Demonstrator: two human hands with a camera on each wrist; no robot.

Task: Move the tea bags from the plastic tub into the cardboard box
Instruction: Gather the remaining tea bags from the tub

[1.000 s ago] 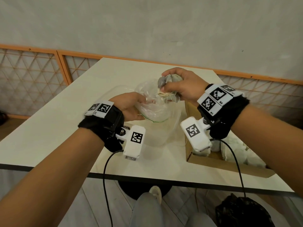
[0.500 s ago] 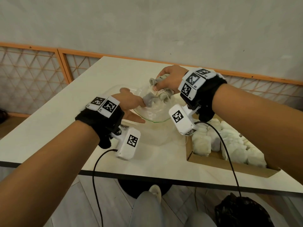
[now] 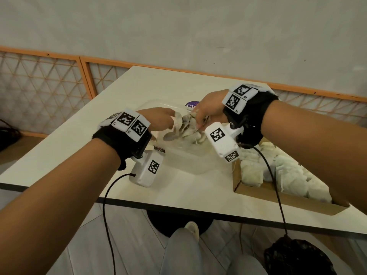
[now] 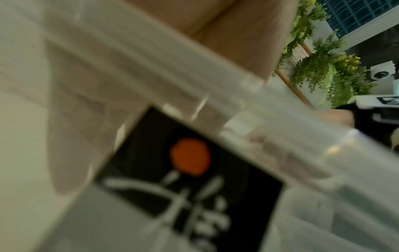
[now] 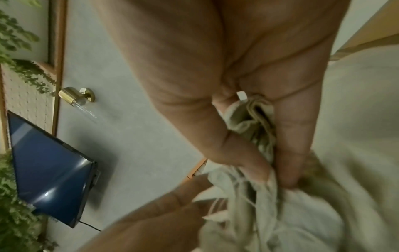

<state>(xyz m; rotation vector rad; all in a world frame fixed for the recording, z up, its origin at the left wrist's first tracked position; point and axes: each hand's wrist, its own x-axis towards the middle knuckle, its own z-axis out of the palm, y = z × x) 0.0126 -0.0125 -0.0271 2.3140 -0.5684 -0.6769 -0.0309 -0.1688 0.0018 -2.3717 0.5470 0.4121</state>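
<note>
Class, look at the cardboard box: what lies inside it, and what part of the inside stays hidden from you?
Pale tea bags fill the box, packed side by side. The right forearm and the wrist camera's cable cross over it, so its far end and its floor cannot be seen.

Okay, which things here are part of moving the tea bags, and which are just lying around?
Job: tea bags, tub, box, left hand, right hand.

Lying about: purple label, dark bag on the floor, screen, plants.
</note>
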